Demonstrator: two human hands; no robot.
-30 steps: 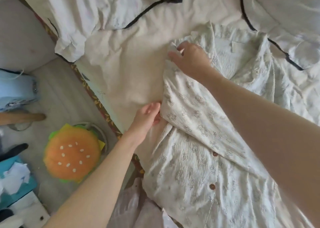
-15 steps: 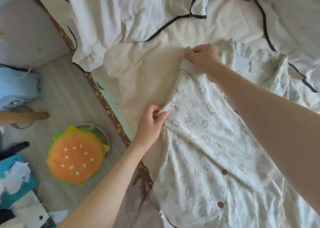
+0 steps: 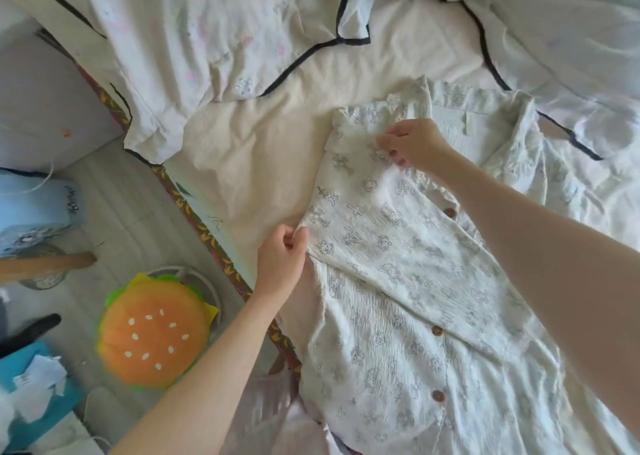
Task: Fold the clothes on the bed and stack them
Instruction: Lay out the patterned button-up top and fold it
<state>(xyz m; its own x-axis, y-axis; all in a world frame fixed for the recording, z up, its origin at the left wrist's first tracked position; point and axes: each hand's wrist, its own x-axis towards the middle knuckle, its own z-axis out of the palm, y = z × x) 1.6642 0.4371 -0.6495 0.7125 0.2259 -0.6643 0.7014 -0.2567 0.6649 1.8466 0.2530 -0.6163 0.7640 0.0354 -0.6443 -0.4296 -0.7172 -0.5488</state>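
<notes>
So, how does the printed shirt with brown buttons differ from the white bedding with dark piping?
The printed shirt carries grey motifs and brown buttons; the piped bedding is nearly plain, edged in dark trim. The shirt lies near the bed's edge, pinched by the left hand and right hand; the bedding lies bunched farther off, untouched. Both are pale and wrinkled.

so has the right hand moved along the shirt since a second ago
Yes. The right hand has shifted from the shirt's left edge inward, toward the label at its collar.
</notes>
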